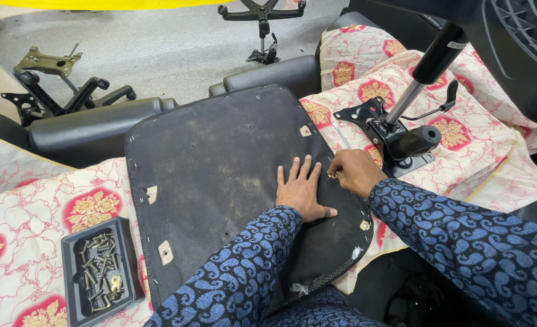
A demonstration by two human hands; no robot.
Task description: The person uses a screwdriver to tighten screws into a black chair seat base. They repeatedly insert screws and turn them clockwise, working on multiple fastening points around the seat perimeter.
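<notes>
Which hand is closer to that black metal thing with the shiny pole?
Right. The right hand sits at the seat panel's edge just beside the metal mechanism. The left hand lies flat on the panel, farther away.

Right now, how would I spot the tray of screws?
Find the big black seat base lying underside-up under the left hand. Off its lower-left edge, on the floral cloth, sits a small black rectangular tray, the only container, filled with dark screws.

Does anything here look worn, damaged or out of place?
Yes. The upturned seat base has dusty, scuffed fabric, and near its front edge the fabric is torn and frayed. The left hand lies flat on it; the right hand pinches something small at its edge.
</notes>
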